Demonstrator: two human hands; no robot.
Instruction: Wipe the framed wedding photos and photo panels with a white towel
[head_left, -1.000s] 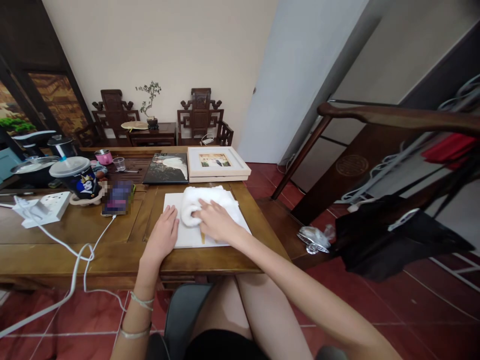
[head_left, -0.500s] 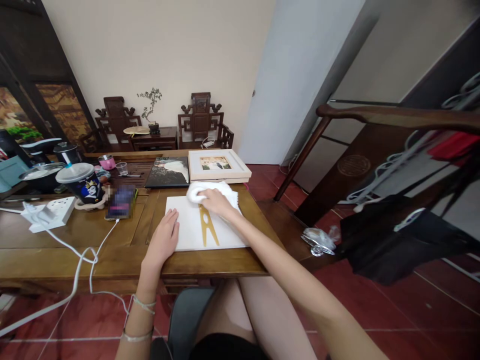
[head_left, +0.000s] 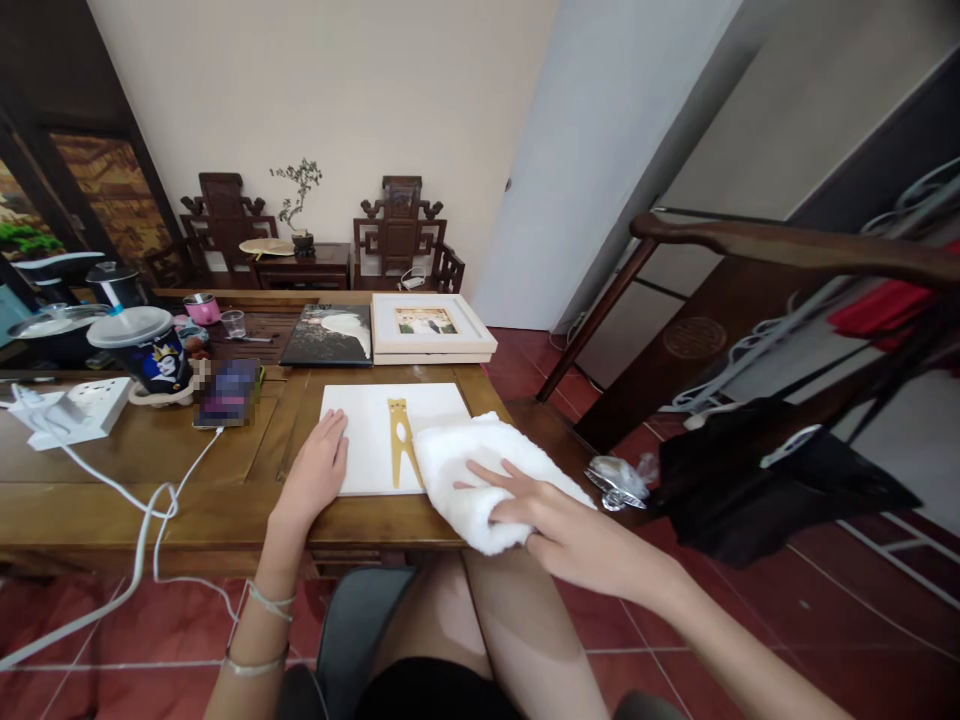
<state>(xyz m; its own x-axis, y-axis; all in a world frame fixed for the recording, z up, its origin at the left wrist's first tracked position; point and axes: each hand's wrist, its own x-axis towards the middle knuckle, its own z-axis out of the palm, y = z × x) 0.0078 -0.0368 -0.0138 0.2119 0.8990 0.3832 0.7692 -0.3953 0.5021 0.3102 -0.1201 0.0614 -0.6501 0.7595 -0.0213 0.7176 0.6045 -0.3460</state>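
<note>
Head view: seated at the wooden table (head_left: 187, 480), a person drags a folded white towel (head_left: 480, 475) off the white board (head_left: 371, 440) to its near right corner, right hand (head_left: 555, 525) spread flat on top. The gold wooden clip (head_left: 401, 450), half-covered a second ago, now lies fully bared. The left hand (head_left: 315, 475), open and flat, still pins the board's left edge, as before.

Bare arms without sleeves, 2 thin pale bracelets (head_left: 259, 630) on the left wrist, black shorts (head_left: 442, 695)
</note>
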